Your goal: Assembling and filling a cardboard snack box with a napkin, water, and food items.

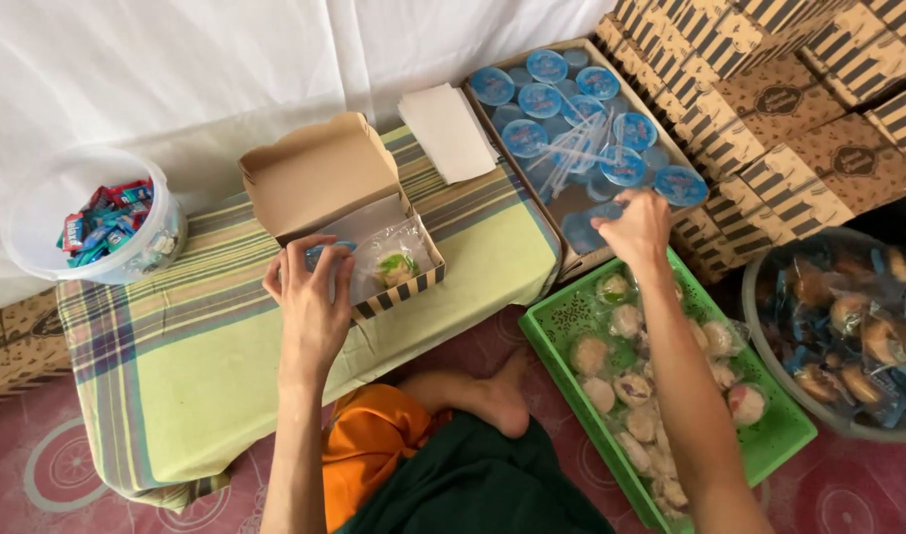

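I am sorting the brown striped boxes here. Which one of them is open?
The open one is the box on the checked cloth, by the left hand: its lid stands up and wrapped snacks lie inside. The stacked boxes at upper right are shut.

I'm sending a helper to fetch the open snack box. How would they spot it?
Find the low table with the striped green cloth. At its far right side sits the open box, right by the person's left hand. Unlike the closed boxes stacked far right, its lid stands up and wrapped snacks show inside.
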